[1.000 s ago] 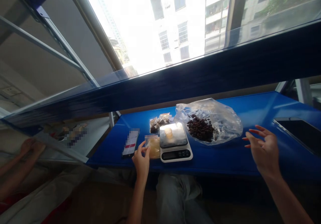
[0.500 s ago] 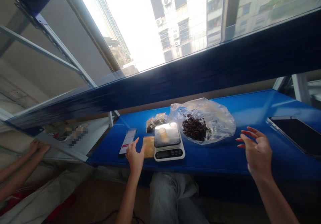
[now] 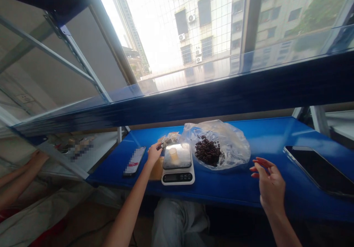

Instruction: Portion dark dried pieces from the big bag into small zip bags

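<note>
From where I stand, the left hand (image 3: pixel 154 151) is at the near left end of some crumpled packets (image 3: pixel 170 139), which lie on the tabletop (image 3: pixel 221 191) just behind the scale (image 3: pixel 178 177). Its fingertips meet the packets around something dark; I can't tell whether they pinch it or only touch it. The packets make a low heap whose long axis runs crosswise, the near end toward the left hand, the far end slanting right toward the clear bag (image 3: pixel 235 149). No single packet's direction is plain to me.

The scale sits close to the near edge with its display toward the person, presumably so it can be read easily. A small cup (image 3: pixel 173 154) stands upright on its pan. The left forearm passes over part of a yellow bag (image 3: pixel 157 170) beside the scale. The clear bag is spread wide, perhaps to keep its dark pieces (image 3: pixel 208 151) within reach.

The right hand (image 3: pixel 272 186) hangs empty, fingers loosely bent, between the clear bag and a dark-screened device (image 3: pixel 318 169). A phone (image 3: pixel 135 161) lies at the left.
</note>
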A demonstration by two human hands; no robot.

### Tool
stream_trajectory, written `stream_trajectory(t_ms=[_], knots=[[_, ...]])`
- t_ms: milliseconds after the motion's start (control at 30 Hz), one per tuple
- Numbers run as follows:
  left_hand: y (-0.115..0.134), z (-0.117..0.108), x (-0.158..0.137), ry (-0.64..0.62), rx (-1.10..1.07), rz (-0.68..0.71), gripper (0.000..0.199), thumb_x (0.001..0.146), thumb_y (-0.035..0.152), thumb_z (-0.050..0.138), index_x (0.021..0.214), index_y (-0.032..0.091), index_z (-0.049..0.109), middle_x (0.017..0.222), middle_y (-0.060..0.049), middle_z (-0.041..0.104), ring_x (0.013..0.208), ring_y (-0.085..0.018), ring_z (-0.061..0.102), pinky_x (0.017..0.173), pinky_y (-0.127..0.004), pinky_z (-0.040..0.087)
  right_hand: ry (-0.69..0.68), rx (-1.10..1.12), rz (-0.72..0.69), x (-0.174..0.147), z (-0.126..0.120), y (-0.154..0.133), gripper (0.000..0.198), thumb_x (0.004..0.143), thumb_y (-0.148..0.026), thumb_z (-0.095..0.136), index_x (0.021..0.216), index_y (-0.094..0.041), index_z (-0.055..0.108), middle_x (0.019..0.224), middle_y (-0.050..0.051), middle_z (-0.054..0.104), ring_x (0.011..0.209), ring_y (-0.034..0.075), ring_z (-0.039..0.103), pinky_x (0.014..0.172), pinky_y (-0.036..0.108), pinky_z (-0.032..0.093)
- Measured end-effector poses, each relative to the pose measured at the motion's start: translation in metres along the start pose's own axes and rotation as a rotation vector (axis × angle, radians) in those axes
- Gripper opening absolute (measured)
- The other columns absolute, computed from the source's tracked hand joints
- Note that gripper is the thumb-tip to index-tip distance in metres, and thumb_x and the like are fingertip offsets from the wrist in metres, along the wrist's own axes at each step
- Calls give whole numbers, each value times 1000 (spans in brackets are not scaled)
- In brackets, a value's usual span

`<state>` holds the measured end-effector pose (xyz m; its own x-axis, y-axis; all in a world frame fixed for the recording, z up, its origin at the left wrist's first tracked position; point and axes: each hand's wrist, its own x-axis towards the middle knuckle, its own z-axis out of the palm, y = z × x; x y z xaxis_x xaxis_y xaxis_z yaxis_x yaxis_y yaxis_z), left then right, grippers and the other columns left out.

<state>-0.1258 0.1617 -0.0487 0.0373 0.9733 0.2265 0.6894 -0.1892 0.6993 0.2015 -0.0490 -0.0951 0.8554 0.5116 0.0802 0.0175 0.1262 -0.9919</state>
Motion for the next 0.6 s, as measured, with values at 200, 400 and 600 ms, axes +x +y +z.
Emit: stream_trajectory(t_ms=[200,400,600], knots=[[-5,-4,0,83,-118,-78,27,90,31,57,111,15,59,111,-8,62,95,-19,62,82,-40,53,8,12,11,0,0,3,29,74,-39,64,92,-15,63,72,1,62,56,13,54,50,26,43],[20,-24,-17,398,-324,-175,29,93,32,44,109,14,60,109,-11,65,94,-20,65,85,-38,51,3,22,5,2,0,5,29,74,-39,63,89,-15,63,71,0,61,54,12,53,51,26,42],[62,-19,-115,407,-618,-121,43,86,46,35,106,16,57,91,-8,69,65,-17,67,68,-33,54,-16,82,-14,-13,3,-8,33,72,-44,64,90,-15,62,79,3,64,64,15,56,53,26,45]])
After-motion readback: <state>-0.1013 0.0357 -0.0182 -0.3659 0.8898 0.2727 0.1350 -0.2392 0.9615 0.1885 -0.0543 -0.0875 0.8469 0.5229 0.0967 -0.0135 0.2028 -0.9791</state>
